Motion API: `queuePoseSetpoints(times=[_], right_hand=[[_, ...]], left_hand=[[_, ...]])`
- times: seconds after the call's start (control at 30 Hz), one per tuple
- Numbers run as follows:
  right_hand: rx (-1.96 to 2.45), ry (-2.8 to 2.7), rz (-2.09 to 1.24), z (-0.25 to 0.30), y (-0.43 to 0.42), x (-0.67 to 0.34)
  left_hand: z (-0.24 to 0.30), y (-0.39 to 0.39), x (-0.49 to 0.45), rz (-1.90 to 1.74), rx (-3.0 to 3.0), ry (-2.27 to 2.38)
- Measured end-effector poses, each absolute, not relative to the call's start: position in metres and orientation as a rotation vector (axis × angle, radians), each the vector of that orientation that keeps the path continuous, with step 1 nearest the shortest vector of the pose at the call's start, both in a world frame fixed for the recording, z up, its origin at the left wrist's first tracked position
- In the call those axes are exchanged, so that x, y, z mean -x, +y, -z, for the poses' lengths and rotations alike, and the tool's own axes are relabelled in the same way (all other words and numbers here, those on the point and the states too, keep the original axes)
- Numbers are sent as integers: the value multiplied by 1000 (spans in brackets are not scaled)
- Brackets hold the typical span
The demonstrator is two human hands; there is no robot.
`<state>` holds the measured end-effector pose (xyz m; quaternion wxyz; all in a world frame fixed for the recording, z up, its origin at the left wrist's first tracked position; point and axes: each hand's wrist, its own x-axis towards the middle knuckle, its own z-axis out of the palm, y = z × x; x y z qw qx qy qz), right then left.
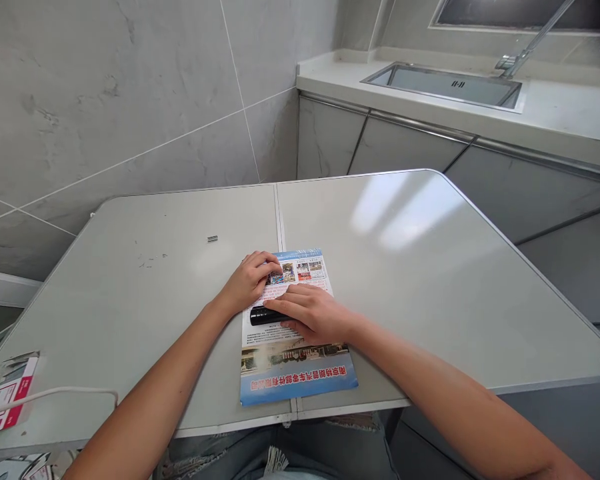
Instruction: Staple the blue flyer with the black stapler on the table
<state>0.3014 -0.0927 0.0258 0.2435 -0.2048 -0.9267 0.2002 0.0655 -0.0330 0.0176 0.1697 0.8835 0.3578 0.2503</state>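
A printed flyer (300, 367) with a blue band and red characters lies on the grey folding table (430, 267), near its front edge. My left hand (247, 280) rests on the flyer's upper left corner, fingers curled and pressing down. My right hand (313, 312) lies over the middle of the flyer, its fingers wrapped round a short black cylinder (263, 315) that lies crosswise on the paper. Only the cylinder's left end shows.
A tiny metal piece (212, 239) lies on the table's left half. A red-and-white card package (7, 393) and a white cable (55, 395) sit at the front left corner. A counter with a steel sink (445, 85) and tap stands behind, a tiled wall to the left.
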Motion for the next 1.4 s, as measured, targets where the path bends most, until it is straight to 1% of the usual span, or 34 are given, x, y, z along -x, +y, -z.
queuePoseSetpoints(times=[0.63,0.97,1.4], right_hand=[[522,-2509,-560,-20,-90,-302],[590,-2371,-627,-35,-80,-317],[482,-2479,-653,-24,-87,-309]], left_hand=[[-17,-30,-67,-663,-2479,1021],[-19,-30,-67,-688,-2449,1003],[-14,-29,-67,-657,-2454,1039]])
